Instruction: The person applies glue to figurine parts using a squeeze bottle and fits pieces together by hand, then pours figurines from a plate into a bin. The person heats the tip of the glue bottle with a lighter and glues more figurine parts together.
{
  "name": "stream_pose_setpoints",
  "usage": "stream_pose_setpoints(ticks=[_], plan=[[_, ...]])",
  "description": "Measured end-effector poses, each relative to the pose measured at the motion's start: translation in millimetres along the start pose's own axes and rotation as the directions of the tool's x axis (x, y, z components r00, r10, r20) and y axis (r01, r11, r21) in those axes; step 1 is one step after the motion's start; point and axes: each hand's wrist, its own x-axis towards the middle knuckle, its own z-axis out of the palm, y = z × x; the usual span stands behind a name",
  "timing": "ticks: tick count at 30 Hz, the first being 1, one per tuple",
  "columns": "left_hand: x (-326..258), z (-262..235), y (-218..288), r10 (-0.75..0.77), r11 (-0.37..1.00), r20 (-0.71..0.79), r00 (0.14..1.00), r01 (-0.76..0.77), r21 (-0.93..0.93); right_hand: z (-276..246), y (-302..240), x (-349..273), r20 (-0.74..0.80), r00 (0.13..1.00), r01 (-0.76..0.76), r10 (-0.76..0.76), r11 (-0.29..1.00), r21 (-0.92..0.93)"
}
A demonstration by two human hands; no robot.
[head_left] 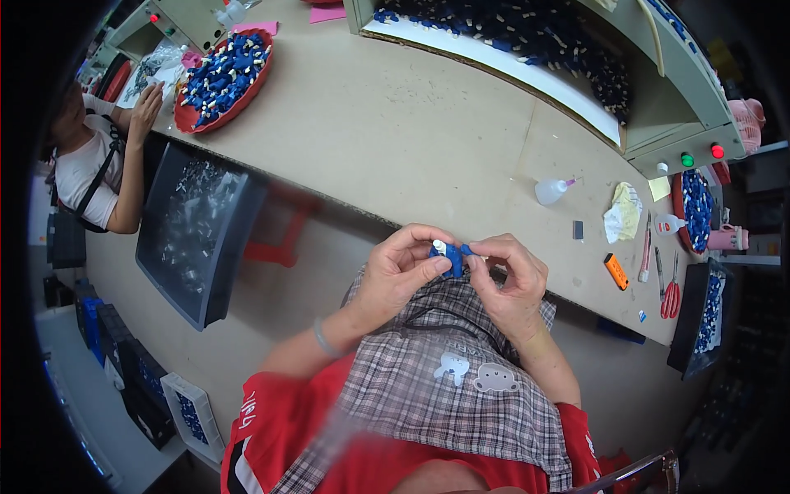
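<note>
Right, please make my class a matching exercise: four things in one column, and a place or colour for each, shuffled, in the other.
1. Scissors
2. Blue piece with a pale tip
3. Large grey bin
4. Green light

A. Beside a red light
B. Off to the left
C. Red-handled
D. Held by the left hand

Pairs: 1-C, 2-D, 3-B, 4-A

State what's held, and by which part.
The left hand pinches a blue piece by its left side; the right hand, a blue bit beside it, by the right end; whether joined, I cannot tell.
</note>
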Motion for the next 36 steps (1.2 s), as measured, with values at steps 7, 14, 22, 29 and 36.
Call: stream_pose_setpoints(ticks=[7,14,22,29,36], plan=[[2.0,2.2,-1.3,0.045,0.996,-0.001,0.999,-0.045,0.075,-0.7,-3.6,1.9,0.012,0.988,0.151,-0.151,0.978,-0.141],[4.7,0.2,-8.5,0.217,0.919,-0.02,0.976,-0.197,0.342,-3.6,-6.6,0.0,0.077,0.982,0.184,-0.172,0.961,-0.208],[3.9,-2.1,0.7,0.398,0.636,0.154,0.905,-0.393,0.664,-9.5,-2.6,-4.4,0.164,0.958,0.268,-0.237,0.941,-0.205],[0.8,-2.1,4.3,0.371,0.573,0.215,0.903,-0.405,0.712,-11.0,3.6,-10.8,0.198,0.905,0.417,-0.376,0.876,-0.244],[-2.1,3.5,7.1,0.348,0.558,0.194,0.917,-0.369,0.743,-20.2,-2.5,-5.7,0.257,0.952,0.204,-0.165,0.97,-0.135]])
